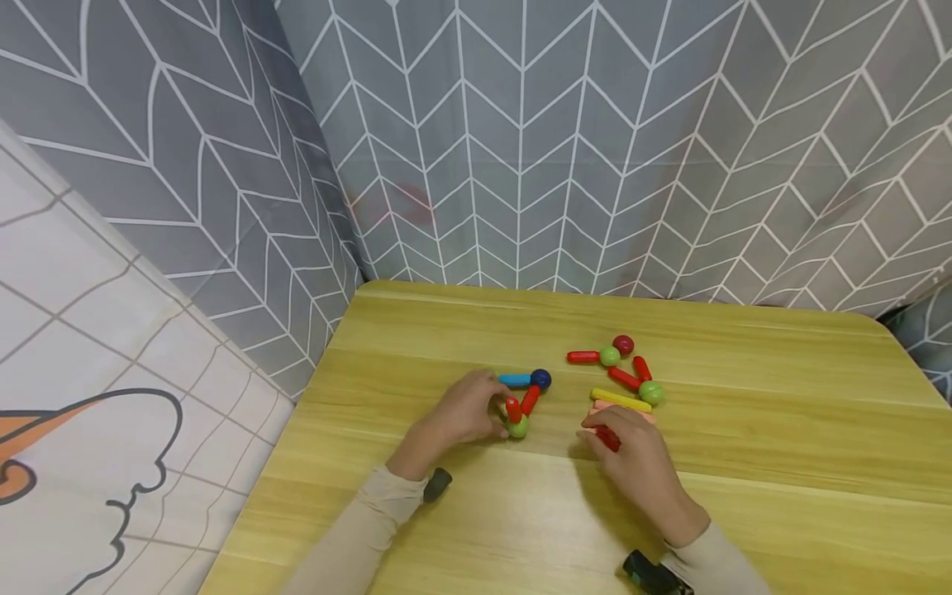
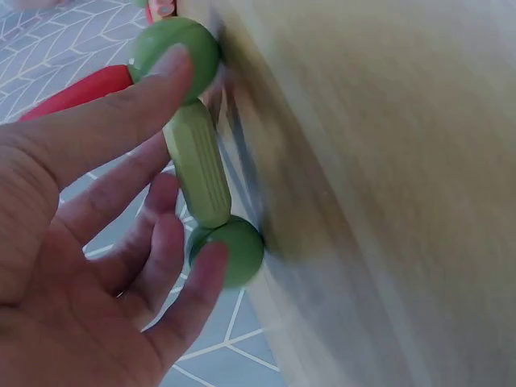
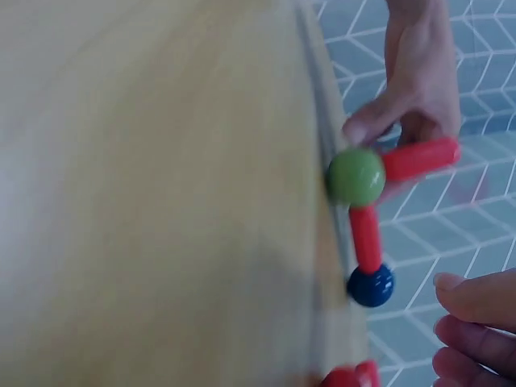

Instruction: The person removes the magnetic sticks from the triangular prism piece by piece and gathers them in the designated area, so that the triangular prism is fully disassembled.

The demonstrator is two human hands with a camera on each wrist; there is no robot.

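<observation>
Yellow stick [image 1: 621, 400] lies beyond right fingers [image 3: 476, 340], hold unclear; left fingers [image 2: 189, 306], spread, pinch a green ball [image 2: 179, 35].

Six balls can be counted across the views: four green balls [image 1: 516, 426] [image 1: 610, 356] [image 1: 650, 392] [image 2: 232, 258], one dark blue ball [image 1: 540, 379] and one dark red ball [image 1: 623, 345]. There are six red sticks [image 1: 513, 410] [image 1: 530, 401] [image 1: 583, 357] [image 1: 623, 378] [image 1: 642, 368] [image 1: 608, 438], one blue stick [image 1: 515, 380], one yellow stick [image 1: 621, 401] and one light green stick [image 2: 197, 165]. At least one pink stick [image 1: 601, 406] shows, partly covered, so the exact number cannot be told. Two dark wrist devices [image 1: 437, 485] [image 1: 654, 574] and one bench [image 1: 781, 388] complete the count.
</observation>
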